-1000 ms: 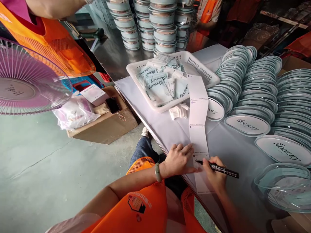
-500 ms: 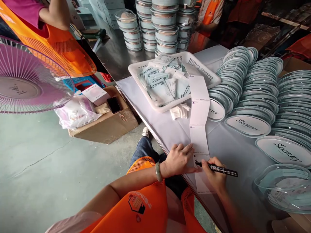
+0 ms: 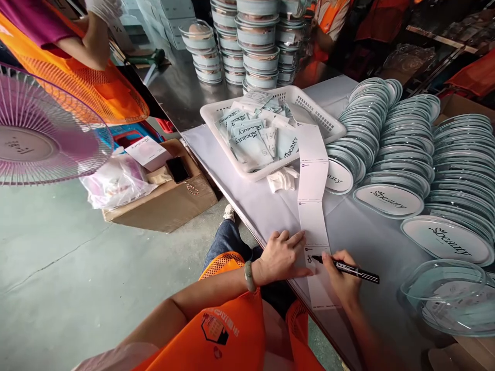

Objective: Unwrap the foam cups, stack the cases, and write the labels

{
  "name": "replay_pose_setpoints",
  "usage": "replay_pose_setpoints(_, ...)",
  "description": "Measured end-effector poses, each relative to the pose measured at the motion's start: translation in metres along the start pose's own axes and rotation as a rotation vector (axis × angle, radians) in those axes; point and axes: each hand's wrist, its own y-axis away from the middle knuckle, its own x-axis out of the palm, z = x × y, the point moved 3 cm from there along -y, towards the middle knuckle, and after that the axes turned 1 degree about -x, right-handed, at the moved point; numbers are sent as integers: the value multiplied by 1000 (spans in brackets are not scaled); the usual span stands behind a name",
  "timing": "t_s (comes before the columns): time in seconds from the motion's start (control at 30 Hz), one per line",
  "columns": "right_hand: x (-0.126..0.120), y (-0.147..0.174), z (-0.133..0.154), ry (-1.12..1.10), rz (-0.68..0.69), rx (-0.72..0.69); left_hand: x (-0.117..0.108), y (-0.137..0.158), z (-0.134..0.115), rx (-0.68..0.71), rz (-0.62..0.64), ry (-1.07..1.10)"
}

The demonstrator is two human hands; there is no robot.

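Note:
A black marker pen [image 3: 356, 270] is gripped in my right hand [image 3: 345, 281], its tip at the paper beside a handwritten black mark. The paper is a long strip of white labels [image 3: 312, 221], running from the basket down to the table's near edge. My left hand [image 3: 280, 257] lies on the strip's left side with fingers stretched out, index finger and thumb touching it on either side of the written label. Nothing is held in that hand. The strip's upper end lies over the rim of a white plastic basket [image 3: 247, 174] filled with printed "beauty" packets [image 3: 247, 139].
Rows of oval "beauty" lids [image 3: 389, 200] line the right side, with a clear container [image 3: 444, 296] nearer me. Stacked round tubs [image 3: 257, 51] stand behind. Crumpled white tissue [image 3: 282, 179] lies by the basket. At left are a purple fan [image 3: 46, 129], a cardboard box [image 3: 166, 206] and a co-worker's arm [image 3: 91, 44].
The black mark on the label has gained strokes, and the pen tip has shifted slightly. My left hand stays in place. The co-worker's gloved hand has come into view.

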Motion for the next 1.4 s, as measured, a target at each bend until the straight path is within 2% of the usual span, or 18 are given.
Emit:
replay_pose_setpoints(0.47,-1,0,3,5,3,-60,2,0,0,-2,-10,-2)
replay_pose_setpoints(0.63,-1,0,2,-14,-28,-8,1,1,0,-1,-20,7)
replay_pose_setpoints(0.97,-1,0,-1,9,43,-61,0,0,-1,-6,-5,-9)
replay_pose_setpoints(1.17,-3,-1,2,7,5,-31,-2,0,-1,-1,26,-18)
replay_pose_setpoints(1.4,-3,-2,2,-38,38,-6,-2,1,-2,-11,18,-15)
